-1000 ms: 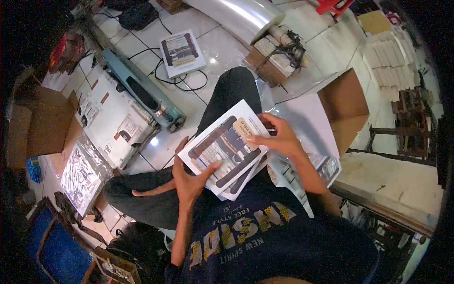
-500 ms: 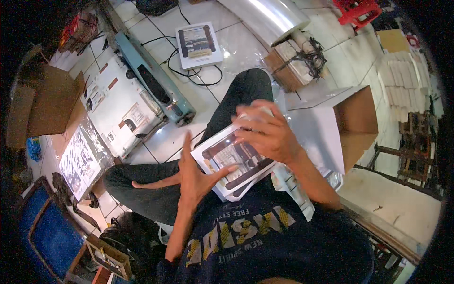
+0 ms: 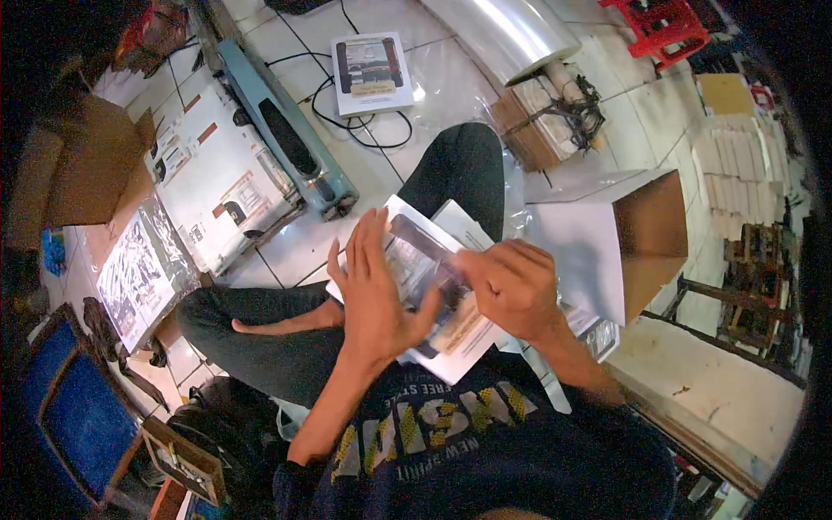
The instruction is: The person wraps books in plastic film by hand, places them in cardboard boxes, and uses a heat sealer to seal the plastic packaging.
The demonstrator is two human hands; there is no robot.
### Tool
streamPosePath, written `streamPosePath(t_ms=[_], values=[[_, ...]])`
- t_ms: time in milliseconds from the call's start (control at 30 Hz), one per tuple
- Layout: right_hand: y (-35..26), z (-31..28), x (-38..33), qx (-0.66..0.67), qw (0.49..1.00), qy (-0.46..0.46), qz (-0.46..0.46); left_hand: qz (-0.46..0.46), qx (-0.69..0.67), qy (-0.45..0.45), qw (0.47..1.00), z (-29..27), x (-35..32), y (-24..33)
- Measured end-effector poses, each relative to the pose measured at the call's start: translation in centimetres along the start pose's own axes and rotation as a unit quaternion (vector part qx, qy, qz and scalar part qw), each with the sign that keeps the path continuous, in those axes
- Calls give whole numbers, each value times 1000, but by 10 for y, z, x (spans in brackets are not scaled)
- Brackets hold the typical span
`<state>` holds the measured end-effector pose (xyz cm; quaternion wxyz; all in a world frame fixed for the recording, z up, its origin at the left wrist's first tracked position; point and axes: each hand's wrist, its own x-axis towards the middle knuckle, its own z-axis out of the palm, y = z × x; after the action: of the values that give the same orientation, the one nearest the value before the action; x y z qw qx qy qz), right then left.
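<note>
A white book (image 3: pixel 469 354) with a dark-framed picture on its cover lies tilted over my lap. Beneath its far edge another white book or booklet (image 3: pixel 464 224) shows. My left hand (image 3: pixel 374 299) rests along the book's left side, fingers stretched out and thumb spread over the cover. At the right side of the cover is my right hand (image 3: pixel 517 290), its fingers curled in and its index fingertip blurred. Whatever it may pinch there is too small to make out. A similar book (image 3: pixel 373 102) lies on the tiled floor beyond my knee.
A long blue-grey machine (image 3: pixel 286 143) with a white printed board (image 3: pixel 208 173) stands at the left. An open carton (image 3: pixel 581 243) is at my right. Farther off are a clear film roll (image 3: pixel 507 39), a tied bundle (image 3: pixel 542 126), a black cable (image 3: pixel 381 143) and a red stool (image 3: pixel 663 30).
The book in my lap has turned. My left hand has come up onto its left side. My right hand has left its far edge for the right side, with fingers now curled.
</note>
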<state>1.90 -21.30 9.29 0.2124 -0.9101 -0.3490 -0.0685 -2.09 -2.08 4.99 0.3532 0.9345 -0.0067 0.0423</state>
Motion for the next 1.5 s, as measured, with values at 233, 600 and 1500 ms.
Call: streamPosePath(t_ms=[233, 600, 1500], values=[[34, 13, -9, 358, 851, 26, 384, 21, -99, 30, 994, -1, 7, -25], [-46, -53, 30, 500, 806, 70, 308, -184, -740, -60, 645, -51, -18, 58], [33, -76, 29, 199, 947, -221, 123, -251, -630, 291, 675, -50, -27, -7]])
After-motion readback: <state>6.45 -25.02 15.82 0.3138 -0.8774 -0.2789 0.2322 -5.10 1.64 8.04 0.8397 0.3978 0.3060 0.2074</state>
